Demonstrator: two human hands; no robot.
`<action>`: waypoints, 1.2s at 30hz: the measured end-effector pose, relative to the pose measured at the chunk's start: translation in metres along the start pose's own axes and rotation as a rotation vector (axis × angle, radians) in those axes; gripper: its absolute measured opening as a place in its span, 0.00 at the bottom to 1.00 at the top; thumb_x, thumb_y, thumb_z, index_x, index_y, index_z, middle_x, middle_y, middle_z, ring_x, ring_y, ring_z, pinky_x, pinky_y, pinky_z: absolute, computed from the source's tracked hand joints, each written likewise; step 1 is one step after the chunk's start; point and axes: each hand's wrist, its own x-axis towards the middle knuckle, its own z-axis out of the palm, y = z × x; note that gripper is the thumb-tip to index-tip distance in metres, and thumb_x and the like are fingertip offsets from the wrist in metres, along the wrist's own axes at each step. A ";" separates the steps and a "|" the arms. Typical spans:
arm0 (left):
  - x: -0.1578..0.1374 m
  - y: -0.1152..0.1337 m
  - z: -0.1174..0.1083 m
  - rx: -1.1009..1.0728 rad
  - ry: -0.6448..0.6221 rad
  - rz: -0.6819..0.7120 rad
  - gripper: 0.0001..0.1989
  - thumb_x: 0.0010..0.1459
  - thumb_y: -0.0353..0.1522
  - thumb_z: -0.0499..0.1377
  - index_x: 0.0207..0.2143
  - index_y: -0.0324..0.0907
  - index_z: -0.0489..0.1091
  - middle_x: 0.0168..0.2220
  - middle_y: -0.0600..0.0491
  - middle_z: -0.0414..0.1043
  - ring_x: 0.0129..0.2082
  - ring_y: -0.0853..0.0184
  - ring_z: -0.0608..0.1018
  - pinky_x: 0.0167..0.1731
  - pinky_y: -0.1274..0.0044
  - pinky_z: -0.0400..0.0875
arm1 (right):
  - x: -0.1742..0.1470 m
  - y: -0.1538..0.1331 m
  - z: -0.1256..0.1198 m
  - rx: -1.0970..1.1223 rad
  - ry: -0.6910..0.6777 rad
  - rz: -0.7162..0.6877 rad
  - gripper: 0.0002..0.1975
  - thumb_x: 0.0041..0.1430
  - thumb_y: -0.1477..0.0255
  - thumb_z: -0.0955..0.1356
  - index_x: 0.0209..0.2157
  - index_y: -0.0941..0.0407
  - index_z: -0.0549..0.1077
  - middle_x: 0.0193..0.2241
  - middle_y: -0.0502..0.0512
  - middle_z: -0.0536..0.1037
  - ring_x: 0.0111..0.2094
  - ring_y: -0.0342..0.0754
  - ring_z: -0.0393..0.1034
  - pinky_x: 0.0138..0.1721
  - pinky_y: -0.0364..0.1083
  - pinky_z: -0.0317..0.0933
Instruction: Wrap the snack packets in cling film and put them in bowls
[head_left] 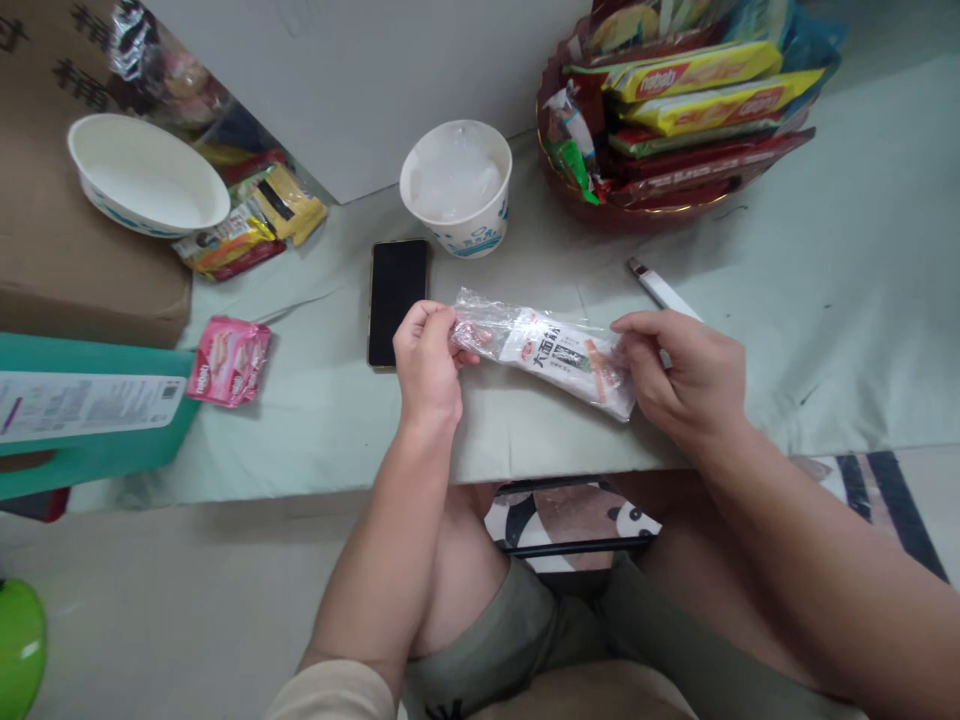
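Note:
Between my two hands a clear plastic snack packet (559, 350) with a white label and dark Chinese print is stretched above the table. My left hand (431, 365) pinches its left end, where the wrapper is see-through and crinkled. At the other end, my right hand (686, 375) has its fingers closed on the packet's right edge. Behind the right hand lies a slim white and dark object (660, 287), partly hidden, perhaps a box cutter. A black phone (397, 300) lies flat just beyond the left hand.
A paper tub (476, 235) lined with a plastic bag stands behind the phone. At back right sits a red basket (600, 212) of snack packets. To the left are a pink snack packet (231, 362), a white bowl (150, 185), a cardboard box (97, 280) and a green box (142, 455).

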 end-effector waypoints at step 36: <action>0.003 -0.001 -0.007 -0.040 -0.001 -0.028 0.06 0.49 0.30 0.59 0.23 0.44 0.62 0.20 0.61 0.60 0.16 0.74 0.72 0.12 0.83 0.58 | -0.002 -0.010 0.024 0.073 -0.101 -0.114 0.05 0.63 0.71 0.67 0.31 0.52 0.72 0.39 0.57 0.83 0.48 0.56 0.77 0.52 0.57 0.66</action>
